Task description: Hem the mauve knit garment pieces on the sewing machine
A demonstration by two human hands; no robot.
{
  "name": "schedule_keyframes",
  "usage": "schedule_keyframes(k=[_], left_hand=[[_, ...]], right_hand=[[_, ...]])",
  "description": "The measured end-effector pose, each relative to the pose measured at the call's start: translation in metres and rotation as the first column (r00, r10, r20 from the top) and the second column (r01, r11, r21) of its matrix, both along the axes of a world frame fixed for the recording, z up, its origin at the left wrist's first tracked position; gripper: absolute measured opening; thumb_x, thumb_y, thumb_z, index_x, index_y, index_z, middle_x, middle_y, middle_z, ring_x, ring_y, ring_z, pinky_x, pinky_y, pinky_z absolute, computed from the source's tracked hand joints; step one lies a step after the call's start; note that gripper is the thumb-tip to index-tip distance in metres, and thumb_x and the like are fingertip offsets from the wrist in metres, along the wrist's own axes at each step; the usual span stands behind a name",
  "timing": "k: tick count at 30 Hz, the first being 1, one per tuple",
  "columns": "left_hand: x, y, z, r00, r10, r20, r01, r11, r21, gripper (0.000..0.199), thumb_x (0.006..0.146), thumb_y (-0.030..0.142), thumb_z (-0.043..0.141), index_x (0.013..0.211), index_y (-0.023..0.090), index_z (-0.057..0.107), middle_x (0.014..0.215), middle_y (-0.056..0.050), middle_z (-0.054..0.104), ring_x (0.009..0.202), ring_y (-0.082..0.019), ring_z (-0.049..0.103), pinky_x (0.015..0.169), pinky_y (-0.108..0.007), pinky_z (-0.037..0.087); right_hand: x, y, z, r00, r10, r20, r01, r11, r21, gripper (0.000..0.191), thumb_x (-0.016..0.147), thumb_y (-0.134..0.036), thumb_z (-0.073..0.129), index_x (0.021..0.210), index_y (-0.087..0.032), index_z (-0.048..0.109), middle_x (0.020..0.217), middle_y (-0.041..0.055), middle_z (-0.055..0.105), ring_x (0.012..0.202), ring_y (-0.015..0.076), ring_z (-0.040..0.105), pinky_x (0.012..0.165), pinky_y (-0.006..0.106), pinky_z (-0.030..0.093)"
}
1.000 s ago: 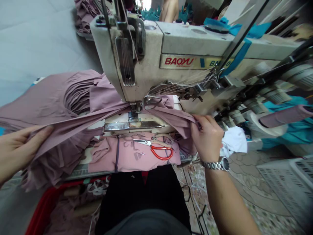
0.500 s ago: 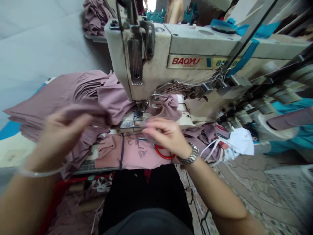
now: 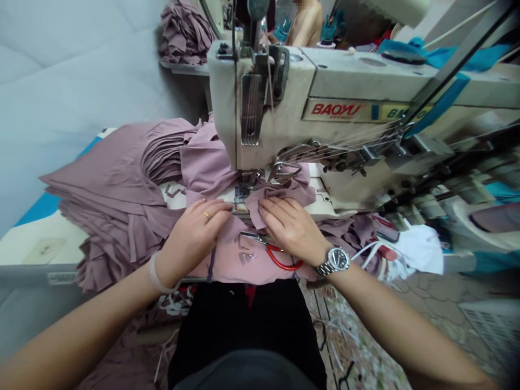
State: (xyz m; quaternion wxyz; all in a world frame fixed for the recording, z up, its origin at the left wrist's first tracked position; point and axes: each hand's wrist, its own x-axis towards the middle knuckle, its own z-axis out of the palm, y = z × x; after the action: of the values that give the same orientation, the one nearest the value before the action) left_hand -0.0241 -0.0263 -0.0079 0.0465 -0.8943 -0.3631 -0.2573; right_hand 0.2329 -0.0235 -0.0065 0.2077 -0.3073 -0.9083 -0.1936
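The mauve cloth piece (image 3: pixel 254 211) lies bunched on the bed of the sewing machine (image 3: pixel 349 78), just in front of the needle area. From where I stand, a pale, blurred expanse (image 3: pixel 81 70) fills the far left, and below it runs the off-white worktable (image 3: pixel 24 246), blue along one edge. On it sits a thick stack of mauve panels (image 3: pixel 105 157), curved cut edges towards the machine, lower folds drooping at the front. Behind, a crumpled mauve heap (image 3: pixel 184 32) rests on a ledge, and beyond the machine head another person (image 3: pixel 306 24) shows in part. Along the table's front edge, a pink bundle (image 3: pixel 235 265) with dark ties has red-handled scissors (image 3: pixel 255 237) lying on it. Farther right come some white cloth (image 3: pixel 424 249), a blurred mauve spool (image 3: pixel 493 219) and a pale slotted crate (image 3: pixel 487 325).

The left hand (image 3: pixel 199 230), a ring on one finger, lies palm down, fingers close together, just left of the cloth piece; I cannot tell whether it pinches anything. The right hand (image 3: pixel 292 227), a metal watch (image 3: pixel 338 260) at its wrist, rests directly over the cloth piece, fingers touching its upper face; whether thumb and fingers close on it I cannot tell
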Motion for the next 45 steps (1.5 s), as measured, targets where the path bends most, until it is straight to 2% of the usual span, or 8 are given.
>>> schedule_keyframes(k=[5, 9, 14, 20, 26, 29, 35, 45], left_hand=[[0.004, 0.020, 0.019, 0.907, 0.215, 0.363, -0.127, 0.959, -0.252, 0.012, 0.087, 0.021, 0.063, 0.097, 0.015, 0.062, 0.088, -0.003, 0.067, 0.077, -0.014, 0.062, 0.071, -0.024, 0.049], [0.015, 0.047, 0.019, 0.852, 0.263, 0.452, -0.188, 0.960, -0.206, 0.022, 0.087, 0.036, 0.065, 0.093, 0.015, 0.067, 0.088, -0.005, 0.066, 0.079, -0.014, 0.060, 0.074, -0.025, 0.048], [0.020, 0.047, 0.008, 0.988, 0.121, 0.098, -0.129, 0.989, 0.077, 0.028, 0.096, 0.020, 0.043, 0.093, 0.015, 0.071, 0.093, -0.008, 0.061, 0.090, -0.019, 0.056, 0.092, -0.039, 0.047], [0.019, -0.004, 0.015, 0.951, 0.156, -0.268, -0.128, 0.985, 0.118, 0.036, 0.094, 0.012, 0.041, 0.124, 0.007, 0.060, 0.122, -0.018, 0.057, 0.105, -0.027, 0.053, 0.085, -0.041, 0.049], [0.029, -0.012, 0.011, 0.917, 0.258, -0.305, -0.220, 0.963, 0.154, 0.045, 0.093, 0.015, 0.046, 0.137, 0.018, 0.052, 0.122, -0.016, 0.058, 0.099, -0.027, 0.054, 0.076, -0.040, 0.047], [0.034, -0.009, 0.008, 0.932, 0.236, -0.275, -0.197, 0.967, 0.160, 0.042, 0.094, 0.014, 0.045, 0.134, 0.013, 0.054, 0.127, -0.016, 0.057, 0.109, -0.029, 0.053, 0.082, -0.041, 0.046], [0.036, -0.009, 0.004, 0.943, 0.213, -0.255, -0.178, 0.972, 0.154, 0.040, 0.093, 0.014, 0.046, 0.132, 0.008, 0.055, 0.129, -0.015, 0.057, 0.112, -0.030, 0.052, 0.084, -0.041, 0.045], [0.032, -0.005, -0.001, 0.963, 0.162, -0.215, -0.142, 0.984, 0.106, 0.044, 0.091, 0.012, 0.047, 0.135, 0.007, 0.053, 0.133, -0.014, 0.055, 0.115, -0.028, 0.053, 0.094, -0.040, 0.043]], right_hand=[[-0.011, -0.002, 0.003, 0.999, -0.045, 0.006, 0.045, 0.999, -0.012, 0.026, 0.094, -0.015, 0.049, 0.114, -0.008, 0.063, 0.115, 0.0139, 0.067, 0.099, 0.0248, 0.058, 0.079, 0.040, 0.047], [-0.021, -0.002, 0.003, 1.000, 0.017, -0.017, -0.017, 1.000, -0.019, 0.022, 0.094, -0.014, 0.048, 0.105, -0.007, 0.066, 0.120, 0.0180, 0.064, 0.116, 0.0269, 0.053, 0.096, 0.044, 0.044], [-0.020, -0.003, 0.000, 0.997, -0.076, -0.011, 0.075, 0.993, -0.088, 0.026, 0.093, -0.016, 0.049, 0.111, -0.005, 0.064, 0.120, 0.0169, 0.064, 0.103, 0.0255, 0.056, 0.087, 0.038, 0.049], [-0.017, -0.006, -0.006, 0.990, -0.124, -0.068, 0.117, 0.989, -0.094, 0.033, 0.093, -0.013, 0.047, 0.121, -0.006, 0.061, 0.121, 0.0175, 0.064, 0.109, 0.0282, 0.055, 0.086, 0.043, 0.050], [-0.032, -0.005, -0.013, 0.939, -0.163, -0.303, 0.097, 0.971, -0.220, 0.034, 0.095, -0.020, 0.047, 0.124, -0.008, 0.060, 0.126, 0.0169, 0.063, 0.119, 0.0269, 0.055, 0.102, 0.045, 0.048], [-0.036, -0.006, -0.012, 0.898, -0.191, -0.398, 0.074, 0.954, -0.290, 0.032, 0.096, -0.020, 0.045, 0.123, -0.011, 0.061, 0.124, 0.0146, 0.064, 0.118, 0.0237, 0.056, 0.104, 0.043, 0.048], [-0.035, -0.008, -0.012, 0.965, -0.163, -0.206, 0.111, 0.963, -0.246, 0.038, 0.095, -0.020, 0.045, 0.127, -0.005, 0.058, 0.132, 0.0170, 0.059, 0.123, 0.0290, 0.051, 0.104, 0.046, 0.046], [-0.034, -0.007, -0.011, 0.976, -0.158, -0.147, 0.129, 0.974, -0.187, 0.038, 0.096, -0.021, 0.044, 0.127, -0.004, 0.058, 0.132, 0.0164, 0.059, 0.122, 0.0285, 0.051, 0.101, 0.043, 0.046]])
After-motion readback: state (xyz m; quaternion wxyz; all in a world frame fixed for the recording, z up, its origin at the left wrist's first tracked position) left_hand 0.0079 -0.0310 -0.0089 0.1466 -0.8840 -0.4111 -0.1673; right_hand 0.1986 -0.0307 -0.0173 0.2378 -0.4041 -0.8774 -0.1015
